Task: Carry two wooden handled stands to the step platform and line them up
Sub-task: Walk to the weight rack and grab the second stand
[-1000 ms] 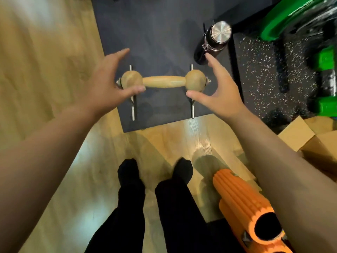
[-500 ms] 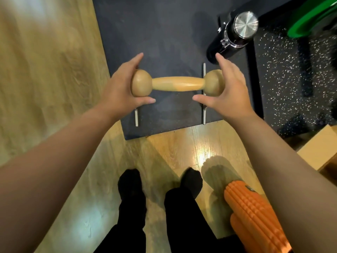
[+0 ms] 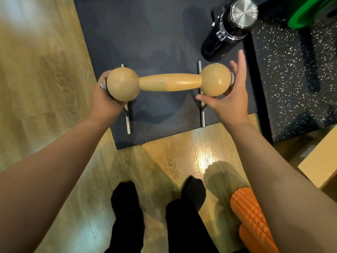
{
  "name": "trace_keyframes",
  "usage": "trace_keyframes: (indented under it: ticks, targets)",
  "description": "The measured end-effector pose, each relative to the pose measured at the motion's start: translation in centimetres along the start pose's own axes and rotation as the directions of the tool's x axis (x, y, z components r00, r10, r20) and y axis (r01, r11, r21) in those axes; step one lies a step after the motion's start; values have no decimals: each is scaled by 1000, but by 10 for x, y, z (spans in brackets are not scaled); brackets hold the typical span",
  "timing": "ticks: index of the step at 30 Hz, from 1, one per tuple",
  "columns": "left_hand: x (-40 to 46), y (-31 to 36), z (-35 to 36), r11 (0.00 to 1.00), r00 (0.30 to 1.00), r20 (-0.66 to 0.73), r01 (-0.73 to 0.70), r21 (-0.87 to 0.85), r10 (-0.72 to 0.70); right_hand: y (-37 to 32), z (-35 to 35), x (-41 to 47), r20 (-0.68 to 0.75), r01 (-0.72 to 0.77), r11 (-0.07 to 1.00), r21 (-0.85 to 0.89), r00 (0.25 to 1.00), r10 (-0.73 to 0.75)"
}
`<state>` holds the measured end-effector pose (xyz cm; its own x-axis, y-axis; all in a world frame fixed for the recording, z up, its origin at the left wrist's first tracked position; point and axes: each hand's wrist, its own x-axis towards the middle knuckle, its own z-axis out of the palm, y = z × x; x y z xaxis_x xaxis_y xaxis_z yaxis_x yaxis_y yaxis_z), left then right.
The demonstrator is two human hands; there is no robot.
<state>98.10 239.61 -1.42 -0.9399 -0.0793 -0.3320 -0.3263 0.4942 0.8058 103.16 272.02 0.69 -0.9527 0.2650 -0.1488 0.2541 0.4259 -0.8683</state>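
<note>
Wood-plank flooring (image 3: 45, 88) runs under a dark mat (image 3: 155, 33), and the person stands at the mat's near edge, both arms reaching forward. At the left hand (image 3: 104, 99), the fingers wrap under and around the left ball end of the wooden handled stand (image 3: 169, 82), gripping it. At the right hand (image 3: 231, 101), the hold looks weaker: the thumb lies across the near side of the right ball and the fingers stand nearly straight against its outer face, more a cradle than a clasp. The stand itself sits level between the two hands, over the mat; whether its metal feet (image 3: 202, 114) touch the mat or hang just above it I cannot tell.

That uneven hold is the main risk, in my judgement. The round, smooth ball could roll out of the flat right palm, dropping that end and twisting the stand in the left grip. A black bottle with a steel cap (image 3: 231, 28) stands just beyond the right fingertips, so an outward swing could knock it over. An orange foam roller (image 3: 251, 216) lies beside the right foot (image 3: 193, 189), a trip hazard when stepping away.
</note>
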Motion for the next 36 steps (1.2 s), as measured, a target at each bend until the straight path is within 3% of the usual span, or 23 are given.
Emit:
trace_keyframes:
  ticks: [5,7,12,18,23,30,36]
  targets:
    - [3,-19,18,993,996,-93,-17,-119,6,23,19,2,-143,43,995,85,989,-30]
    - [2,-20,25,991,996,-83,6,-134,-17,37,26,1,-181,-4,988,156,983,32]
    - [8,-27,34,978,992,-100,54,-200,-75,64,39,6,-51,-226,963,147,970,236]
    - [21,-45,39,933,966,-90,206,-295,-241,68,36,27,-58,-268,961,66,961,272]
    - [16,-38,37,939,979,-65,165,-301,-193,62,40,24,-119,-279,955,104,949,291]
    - [-5,-12,14,933,985,-134,53,-355,-106,37,29,-3,-140,-303,935,183,934,330]
    - [-49,68,-37,907,992,-103,26,-421,-76,-45,-9,-29,-119,-279,937,207,944,308]
